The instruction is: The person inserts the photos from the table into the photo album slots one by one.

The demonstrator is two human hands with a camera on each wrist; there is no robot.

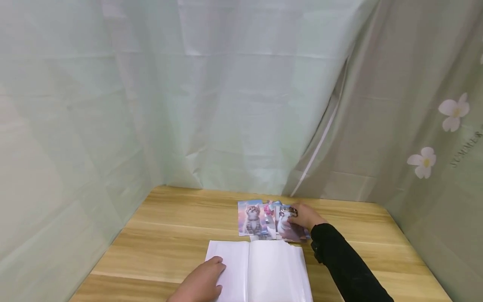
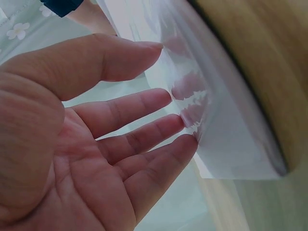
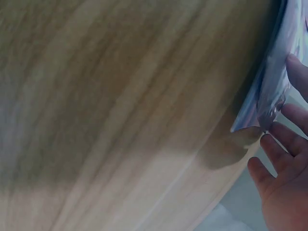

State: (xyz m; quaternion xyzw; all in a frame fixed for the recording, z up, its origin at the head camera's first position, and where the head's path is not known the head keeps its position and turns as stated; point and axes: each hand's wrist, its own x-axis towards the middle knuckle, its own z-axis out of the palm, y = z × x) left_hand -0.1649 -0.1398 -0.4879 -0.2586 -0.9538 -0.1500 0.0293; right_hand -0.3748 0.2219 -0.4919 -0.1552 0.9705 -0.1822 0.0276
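Note:
A booklet with blank white pages [image 1: 273, 268] lies open on the table. My left hand [image 1: 203, 279] rests on its left page; in the left wrist view, the spread fingers [image 2: 149, 139] touch a glossy clear surface that mirrors them. Beyond the booklet, my right hand [image 1: 306, 216] reaches over a picture card with a white bird [image 1: 284, 228]. In the right wrist view, the right thumb [image 3: 299, 77] touches the card's glossy face, and the loosely spread fingers [image 3: 274, 147] meet its edge. Beside it lies a kitten picture card [image 1: 253, 220], overlapping other cards.
The wooden table [image 1: 162, 239] bears the booklet and the cards, which lie close to the booklet's far edge. Pale curtains [image 1: 241, 105] hang behind and at both sides of the table. A dark sleeve [image 1: 345, 260] covers the right forearm.

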